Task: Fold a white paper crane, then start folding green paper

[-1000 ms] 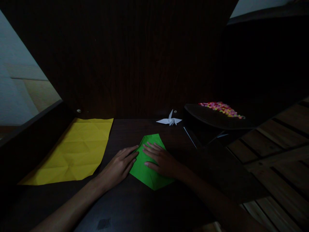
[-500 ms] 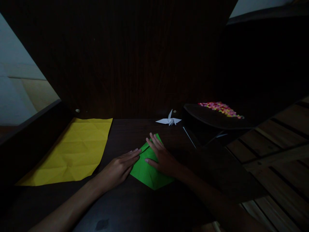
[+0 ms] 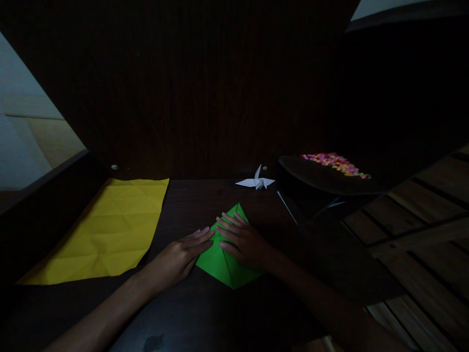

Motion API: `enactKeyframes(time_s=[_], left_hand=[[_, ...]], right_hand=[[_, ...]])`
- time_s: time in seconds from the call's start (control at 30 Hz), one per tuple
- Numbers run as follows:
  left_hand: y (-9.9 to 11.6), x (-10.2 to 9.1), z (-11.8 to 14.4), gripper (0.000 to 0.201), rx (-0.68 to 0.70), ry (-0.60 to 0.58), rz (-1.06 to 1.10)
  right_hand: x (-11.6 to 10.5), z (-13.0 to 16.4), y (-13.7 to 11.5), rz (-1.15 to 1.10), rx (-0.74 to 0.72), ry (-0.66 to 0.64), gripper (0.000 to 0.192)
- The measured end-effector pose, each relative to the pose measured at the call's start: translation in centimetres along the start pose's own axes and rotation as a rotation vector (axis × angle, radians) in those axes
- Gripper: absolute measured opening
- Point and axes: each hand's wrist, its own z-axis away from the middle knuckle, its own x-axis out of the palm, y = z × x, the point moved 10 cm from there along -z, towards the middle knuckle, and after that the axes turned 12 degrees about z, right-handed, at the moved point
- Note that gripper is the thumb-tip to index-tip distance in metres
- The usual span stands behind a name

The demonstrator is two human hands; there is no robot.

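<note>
A folded sheet of green paper (image 3: 227, 269) lies on the dark table in front of me, one pointed corner away from me and another toward me. My left hand (image 3: 186, 252) rests along its left edge, fingers stretched out and close together. Across the upper right part of the paper lies my right hand (image 3: 244, 242), its fingers extended flat and slightly spread. A crease runs down the paper's middle. Behind it stands a white origami crane (image 3: 258, 183), touched by neither hand.
A creased yellow sheet (image 3: 120, 225) covers the left of the table (image 3: 190, 195). At the right, a dark curved surface (image 3: 311, 176) bears a band of small pink and yellow pieces (image 3: 337, 164). A tall dark panel (image 3: 220, 88) closes off the back. Wooden slats (image 3: 421, 210) show at right.
My right hand has shifted left and a little toward me over the green paper, its fingers now nearer the left hand's fingertips. The left hand stays almost in place.
</note>
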Motion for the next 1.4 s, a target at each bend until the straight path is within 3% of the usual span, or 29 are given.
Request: enactKeyframes(time_s=[0.33, 0.57, 0.8, 1.0, 1.2, 1.4], left_hand=[[-0.7, -0.4, 0.4, 0.067, -0.113, 0.046, 0.075], [-1.7, -0.3, 0.7, 0.082, -0.183, 0.047, 0.097], [-3.3, -0.4, 1.6, 0.086, -0.223, 0.082, -0.063], [-3.2, -0.1, 1.4, 0.097, -0.196, 0.061, -0.084], [-2.2, 0.0, 1.2, 0.091, -0.127, -0.047, -0.109], [-1.4, -0.6, 1.0, 0.074, -0.095, -0.058, -0.138]], right_hand=[[0.1, -0.8, -0.6, 0.018, 0.028, -0.033, 0.066], [0.1, -0.6, -1.1, 0.021, 0.027, 0.008, 0.056], [0.4, -0.4, -0.6, 0.044, 0.1, -0.009, 0.061], [0.6, -0.2, -0.4, 0.076, 0.124, -0.03, 0.059], [0.6, -0.1, -0.5, 0.104, 0.119, -0.021, 0.056], [0.5, -0.1, -0.2, 0.118, 0.074, 0.01, 0.055]])
